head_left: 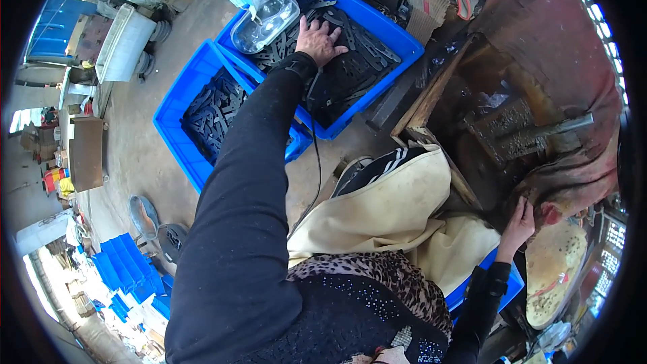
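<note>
1. You sit above a bare, stained floor (128, 155) in a cluttered workshop.
2. Nearest, a creased cream apron (377, 209) of heavy cloth covers your lap.
3. Your right hand (517, 226) has its fingers drawn together beside a rumpled red cloth (539, 13); you cannot tell whether they grip anything.
4. Your left hand (320, 42) lies palm down, fingers spread, on slim, flat, dark metal parts (364, 47) in the larger blue bin (387, 23); no grasp shows.
5. Many similar pieces fill the smaller blue bin (176, 118), so plenty seems left; which are finished, you cannot tell.
6. A glossy clear plastic tray (266, 20) sits in the larger bin's far corner.
7. Farther off stand a brown cardboard box (86, 152) and smooth blue containers (128, 266).
</note>
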